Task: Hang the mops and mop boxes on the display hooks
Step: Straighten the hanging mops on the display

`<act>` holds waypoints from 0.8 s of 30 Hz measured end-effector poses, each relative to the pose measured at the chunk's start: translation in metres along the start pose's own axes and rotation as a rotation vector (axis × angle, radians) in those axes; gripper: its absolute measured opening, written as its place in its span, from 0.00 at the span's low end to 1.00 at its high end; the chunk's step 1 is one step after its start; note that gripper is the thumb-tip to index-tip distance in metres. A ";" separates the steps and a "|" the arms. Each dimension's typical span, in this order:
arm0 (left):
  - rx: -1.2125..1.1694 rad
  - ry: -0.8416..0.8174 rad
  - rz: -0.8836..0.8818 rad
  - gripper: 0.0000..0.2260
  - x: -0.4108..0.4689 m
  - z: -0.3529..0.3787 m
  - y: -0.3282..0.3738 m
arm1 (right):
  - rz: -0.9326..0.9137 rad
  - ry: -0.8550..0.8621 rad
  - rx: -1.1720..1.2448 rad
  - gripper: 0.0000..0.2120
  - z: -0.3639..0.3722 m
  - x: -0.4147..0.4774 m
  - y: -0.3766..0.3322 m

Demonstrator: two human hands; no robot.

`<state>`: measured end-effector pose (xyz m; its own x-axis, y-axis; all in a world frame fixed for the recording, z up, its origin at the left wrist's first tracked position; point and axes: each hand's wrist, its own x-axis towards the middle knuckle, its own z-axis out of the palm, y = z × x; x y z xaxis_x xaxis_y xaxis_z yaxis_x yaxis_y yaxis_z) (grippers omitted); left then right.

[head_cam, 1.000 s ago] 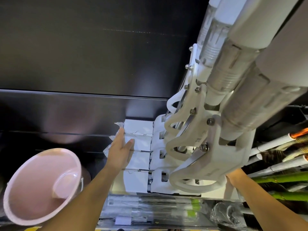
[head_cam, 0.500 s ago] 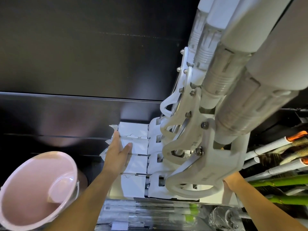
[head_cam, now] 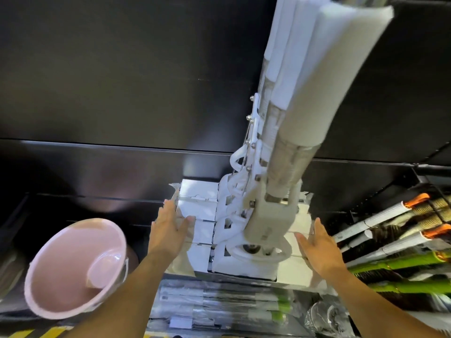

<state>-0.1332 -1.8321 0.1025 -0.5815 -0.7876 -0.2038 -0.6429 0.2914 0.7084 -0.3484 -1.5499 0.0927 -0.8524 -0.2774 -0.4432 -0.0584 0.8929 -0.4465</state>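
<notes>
Several white sponge mops (head_cam: 295, 132) hang in a row from above, their white plastic heads (head_cam: 256, 228) lowest and close to me. Behind and around them hang white mop boxes (head_cam: 199, 191) in a stack against the black wall. My left hand (head_cam: 168, 228) is flat and open, its fingers resting on the left side of the boxes. My right hand (head_cam: 319, 245) is open too, palm toward the right side of the boxes, just beside the mop heads. Neither hand grips anything.
A pink bucket (head_cam: 73, 267) stands at the lower left. Green and white mop handles with orange tips (head_cam: 400, 230) lie racked at the right. Wrapped packages (head_cam: 219, 303) sit below the boxes. A black panel wall (head_cam: 122, 81) fills the background.
My right hand has come out from behind the mop heads and now shows open at the boxes' right side. The view has tilted, so more of the mops' length shows. My left hand stays on the boxes.
</notes>
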 end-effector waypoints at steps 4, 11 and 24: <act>0.163 0.059 0.048 0.16 -0.026 -0.004 0.004 | -0.068 -0.009 -0.098 0.37 -0.002 -0.023 0.005; 0.407 -0.173 -0.004 0.21 -0.061 0.004 0.007 | -0.095 -0.150 -0.127 0.35 -0.001 -0.049 0.020; 0.671 -0.194 0.081 0.31 -0.121 0.021 -0.030 | -0.371 0.181 -0.261 0.27 0.029 -0.092 0.065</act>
<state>-0.0541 -1.7345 0.0917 -0.6789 -0.6562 -0.3294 -0.7262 0.6664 0.1691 -0.2591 -1.4764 0.0819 -0.8246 -0.5485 -0.1382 -0.4842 0.8108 -0.3288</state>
